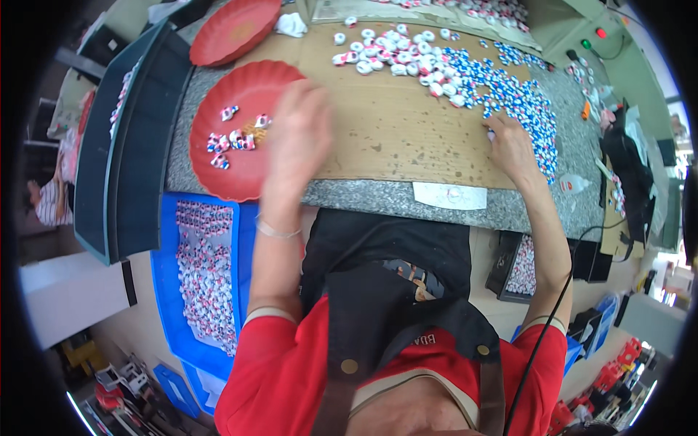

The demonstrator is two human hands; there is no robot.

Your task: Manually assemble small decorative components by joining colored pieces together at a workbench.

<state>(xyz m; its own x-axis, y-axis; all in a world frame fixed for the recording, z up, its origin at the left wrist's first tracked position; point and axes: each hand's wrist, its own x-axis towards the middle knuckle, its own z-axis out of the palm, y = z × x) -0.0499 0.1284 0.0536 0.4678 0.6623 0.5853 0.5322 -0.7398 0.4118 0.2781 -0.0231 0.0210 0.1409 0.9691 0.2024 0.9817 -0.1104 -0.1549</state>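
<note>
My left hand [299,138] hovers, blurred, over the right edge of a red plate [218,171], fingers spread, nothing visibly held. Several small red, white and blue pieces [233,136] lie on that plate. My right hand [510,145] rests on the brown cardboard sheet [392,123] at the edge of a dense spread of small blue and white pieces [512,94], fingertips touching them. Whether it pinches one is hidden. A cluster of larger white pieces [396,52] lies further back.
A second red plate [234,29] sits at the far left of the speckled stone bench [378,195]. A blue crate [207,280] full of small pieces stands on the floor at my left, and a dark bin [520,265] of pieces sits under the bench at right. A dark conveyor [127,138] runs along the left.
</note>
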